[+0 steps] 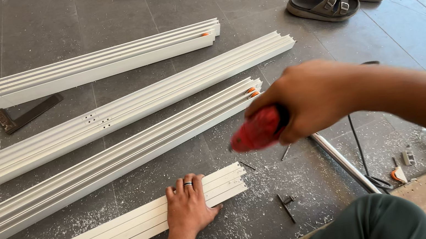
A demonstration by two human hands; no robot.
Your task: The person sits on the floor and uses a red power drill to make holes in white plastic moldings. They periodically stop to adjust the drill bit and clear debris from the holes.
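Looks mid-job: left hand (pixel 187 206) lies flat, fingers released, pinning the short white profile (pixel 129 231), right hand (pixel 307 99) clenched around the red drill (pixel 256 130), shavings already littering the floor (pixel 301 190), longer profiles (pixel 112 114) waiting.

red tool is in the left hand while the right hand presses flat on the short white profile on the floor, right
Not quite: the hands are swapped. In the head view the right hand grips the red tool, and the left hand presses flat on the short white profile on the floor.
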